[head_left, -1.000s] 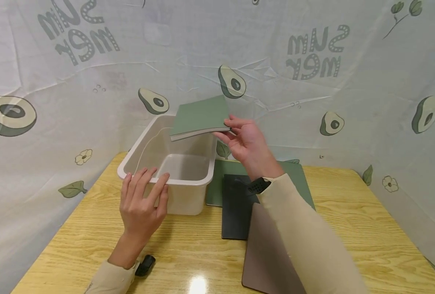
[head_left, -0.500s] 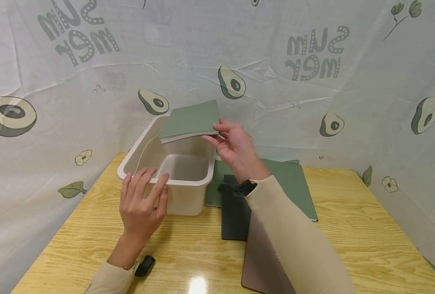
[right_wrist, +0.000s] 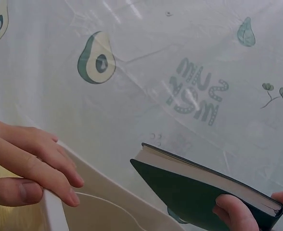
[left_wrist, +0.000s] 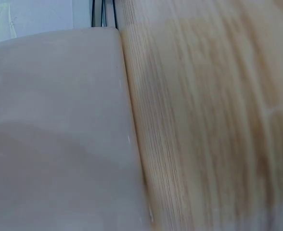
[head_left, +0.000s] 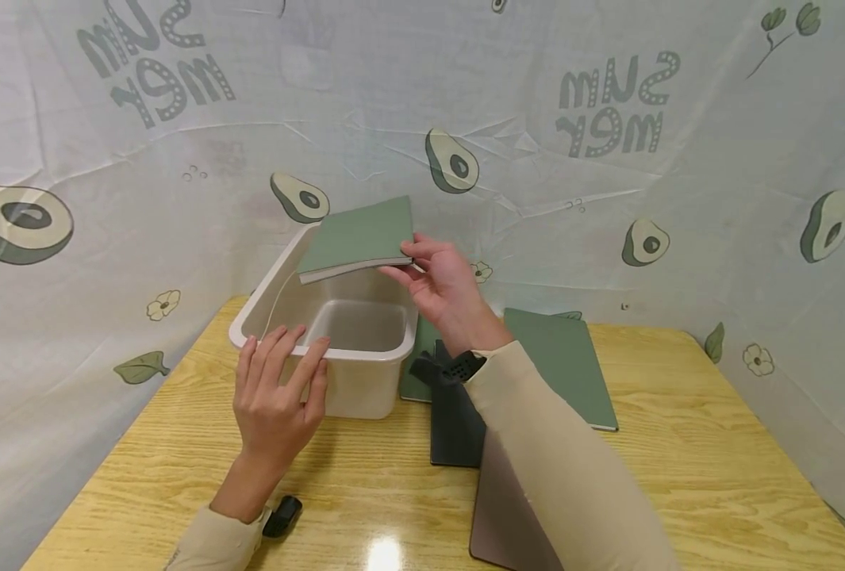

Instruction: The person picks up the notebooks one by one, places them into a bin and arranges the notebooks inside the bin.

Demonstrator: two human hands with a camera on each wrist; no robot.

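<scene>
A green book [head_left: 358, 235] is tilted over the mouth of a light plastic bin [head_left: 365, 381]. My right hand [head_left: 443, 285] pinches the book at its right near corner, thumb on one cover and fingers on the other. In the right wrist view the book [right_wrist: 189, 192] shows its page edges, with fingertips at its lower right end. My left hand [head_left: 277, 396] holds the bin's near rim, fingers over the edge and thumb outside the wall. The left wrist view has only the bin's wall [left_wrist: 59, 120] beside the wood, with no hand in it.
Right of the bin, a large green book [head_left: 568, 365], a black book [head_left: 458, 428] and a brown book [head_left: 511, 507] lie overlapping on the wooden table [head_left: 693, 444], partly hidden under my right sleeve. A patterned curtain [head_left: 522, 79] hangs behind the bin.
My right hand has carried the green book left and slightly down, further over the bin. The left hand stays on the rim.
</scene>
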